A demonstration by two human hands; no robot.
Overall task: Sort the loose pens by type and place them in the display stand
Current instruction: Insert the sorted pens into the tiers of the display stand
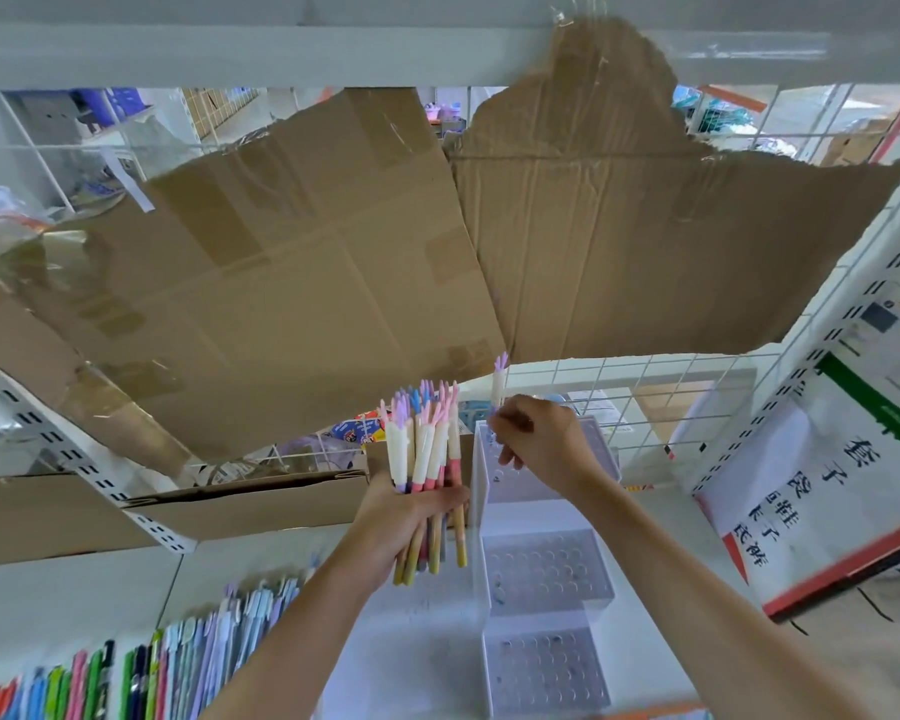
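A bundle of cream-barrelled pens (426, 459) with pink, purple and blue tops stands upright in the left hand (406, 517), whose fingers curl round the lower barrels. Just right of it, the right hand (539, 449) pinches a single pen (498, 387) upright over the top tier of the white stepped display stand (541, 569), whose tiers are pierced with round holes. More colourful pens (126, 672) lie in a row at lower left; torn cardboard (333, 252) hangs behind.

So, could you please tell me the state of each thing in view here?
Left hand: grips the pen bundle.
Pen bundle: upright, held in the air.
Right hand: fingers pinch a single pen.
Single pen: upright over the stand's top tier.
Display stand: lower tiers' holes unfilled.
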